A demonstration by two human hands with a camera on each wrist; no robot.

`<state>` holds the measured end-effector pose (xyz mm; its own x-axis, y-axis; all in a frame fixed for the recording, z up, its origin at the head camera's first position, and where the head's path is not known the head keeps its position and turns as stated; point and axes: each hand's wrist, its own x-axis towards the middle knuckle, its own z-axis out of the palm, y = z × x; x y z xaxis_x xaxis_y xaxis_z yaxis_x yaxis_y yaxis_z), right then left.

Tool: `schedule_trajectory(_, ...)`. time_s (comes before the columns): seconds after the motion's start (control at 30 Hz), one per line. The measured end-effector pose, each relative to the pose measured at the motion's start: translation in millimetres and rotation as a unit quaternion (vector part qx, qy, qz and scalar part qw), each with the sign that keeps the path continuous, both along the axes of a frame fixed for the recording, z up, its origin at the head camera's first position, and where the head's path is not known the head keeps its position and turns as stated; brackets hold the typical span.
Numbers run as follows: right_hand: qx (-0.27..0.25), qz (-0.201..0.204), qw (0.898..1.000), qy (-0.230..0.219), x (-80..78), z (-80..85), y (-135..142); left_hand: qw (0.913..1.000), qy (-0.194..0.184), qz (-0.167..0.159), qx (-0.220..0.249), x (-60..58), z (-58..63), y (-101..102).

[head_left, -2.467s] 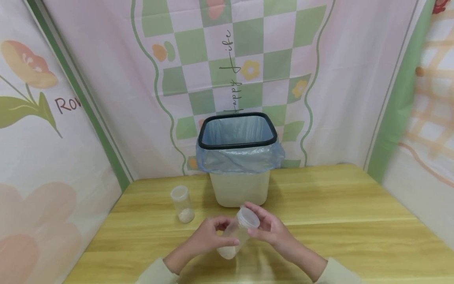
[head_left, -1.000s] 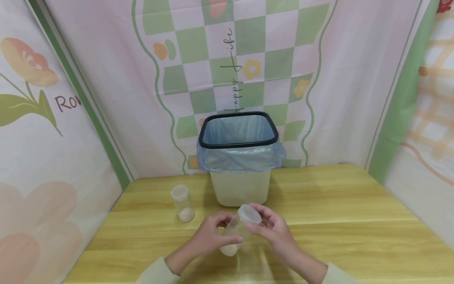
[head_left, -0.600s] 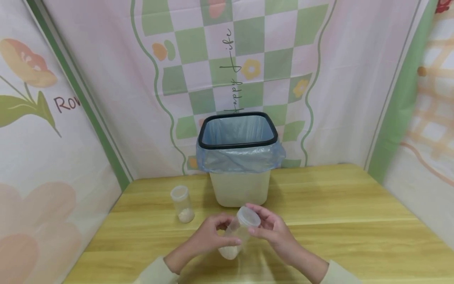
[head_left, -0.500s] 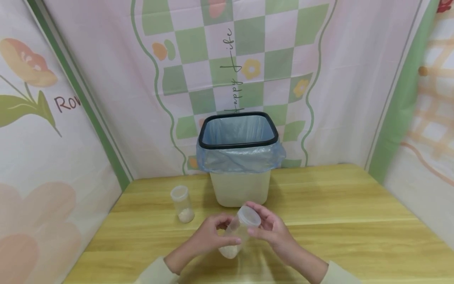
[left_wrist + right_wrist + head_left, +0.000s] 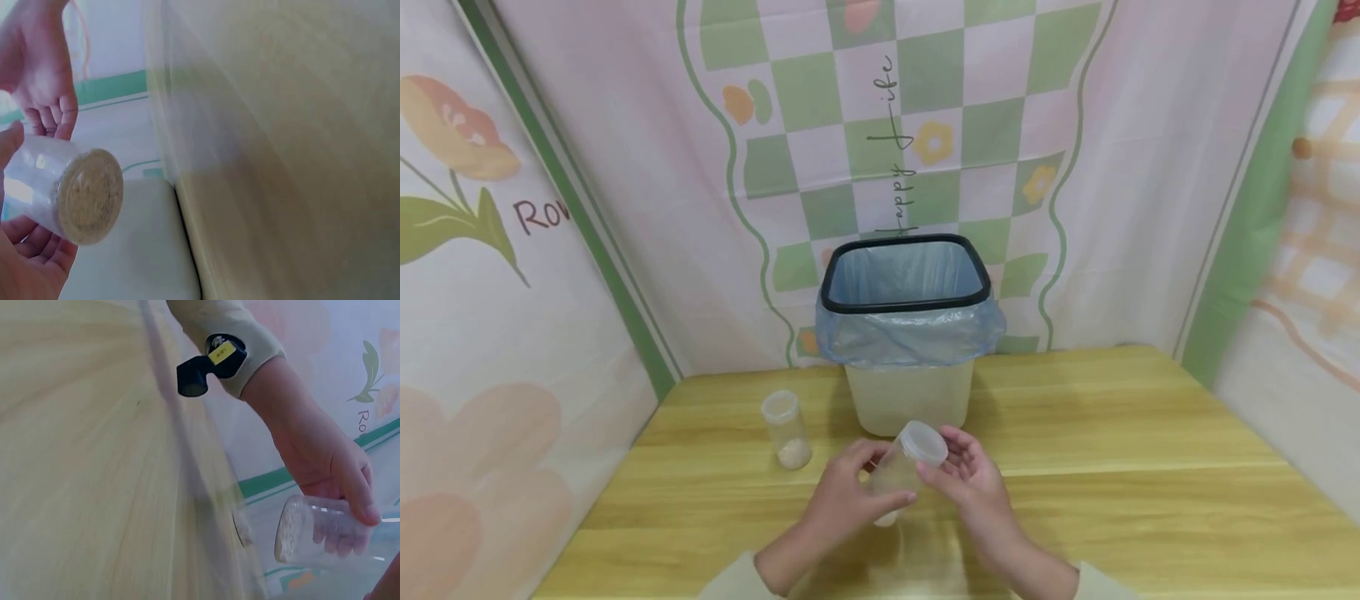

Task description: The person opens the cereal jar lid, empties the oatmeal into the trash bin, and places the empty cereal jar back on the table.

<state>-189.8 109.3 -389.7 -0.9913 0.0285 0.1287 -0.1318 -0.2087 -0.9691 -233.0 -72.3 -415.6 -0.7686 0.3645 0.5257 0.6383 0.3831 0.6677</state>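
Tilted above the table, a clear plastic jar [image 5: 891,479] has its white lid [image 5: 925,442] on top, facing up and to the right. Pale, grainy contents show through its base in the left wrist view. My left hand [image 5: 844,500] grips the jar's body, thumb in front and fingers behind. At the lid, my right hand [image 5: 981,492] pinches the rim between thumb and fingers; the far fingertips are partly hidden. A second clear jar [image 5: 787,425], also with a little pale stuff at the bottom, stands upright on the left.
Behind the hands stands a cream bin [image 5: 910,396] lined with a blue bag [image 5: 910,333] under a black rim [image 5: 906,307]. The wooden table [image 5: 1112,450] ends at patterned curtains [image 5: 1135,208] at the back and sides.
Both hands have raised the tilted jar slightly, away from me. My right fingers have shifted a little around the lid, which stays on the jar. The second jar and the bin have not moved.
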Motion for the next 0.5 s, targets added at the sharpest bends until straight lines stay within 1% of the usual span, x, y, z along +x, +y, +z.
schedule_trajectory(0.1,-0.003,-0.024,0.999,-0.023,0.5,1.0,-5.5,0.9991,0.04,0.012,0.004,1.1,-3.9,2.9)
schedule_trajectory(0.23,-0.008,-0.046,0.998,-0.049,1.1,0.6,-11.1,0.9973,0.065,0.035,-0.005,3.7,-10.0,6.3)
schedule_trajectory(0.3,-0.012,-0.05,0.997,-0.056,1.6,0.0,-12.8,0.9966,0.069,0.044,-0.011,5.0,-12.1,7.2)
schedule_trajectory(0.5,-0.006,-0.052,0.996,-0.065,1.1,-2.6,-14.0,0.9968,0.064,0.044,-0.017,8.2,-12.6,7.6)
